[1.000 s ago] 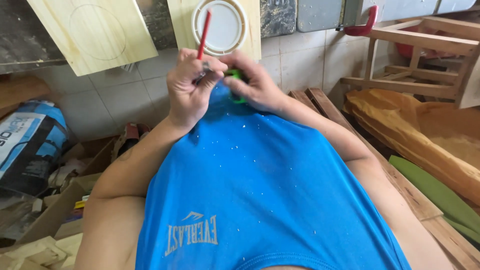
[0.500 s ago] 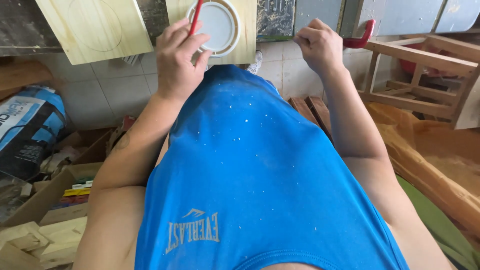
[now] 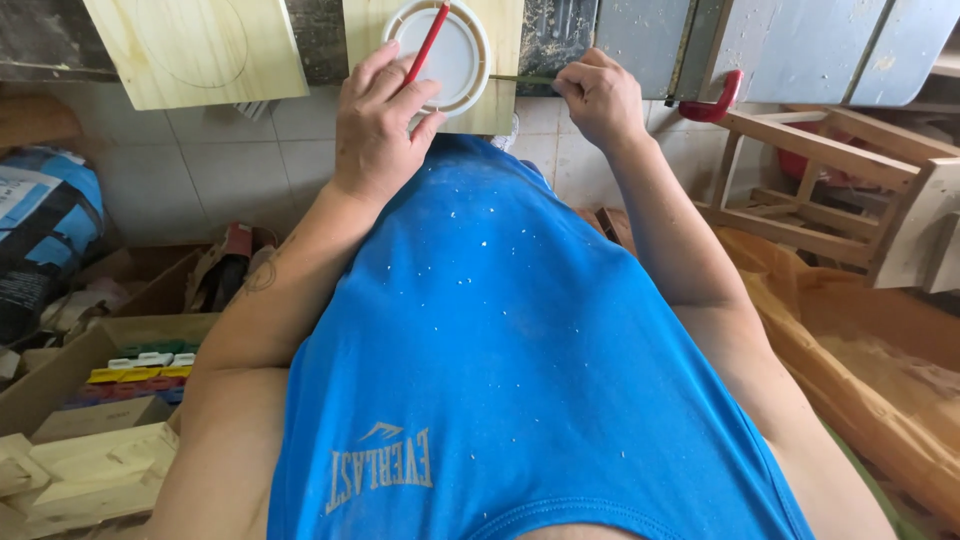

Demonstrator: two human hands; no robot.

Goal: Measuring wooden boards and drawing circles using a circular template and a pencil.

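My left hand (image 3: 380, 125) grips a red pencil (image 3: 428, 42) and rests against a round white lid (image 3: 445, 55). The lid lies flat on a pale wooden board (image 3: 505, 70) on the bench edge. The pencil's upper end crosses over the lid. My right hand (image 3: 598, 100) is closed at the lid's right side, pinching a thin greenish stick or strip (image 3: 522, 79) that reaches to the lid's rim. A second pale board (image 3: 195, 45) with a drawn circle sits to the left.
A red clamp handle (image 3: 712, 104) hangs at the bench edge. A wooden frame (image 3: 840, 190) stands at right above tan sheeting (image 3: 870, 340). At left are a printed bag (image 3: 45, 235), cardboard boxes (image 3: 95, 350) with coloured bits, and wood offcuts (image 3: 80, 475).
Both hands rose from my chest to the bench. The left brought the red pencil onto the white lid; the right moved out, then back in beside the lid's rim.
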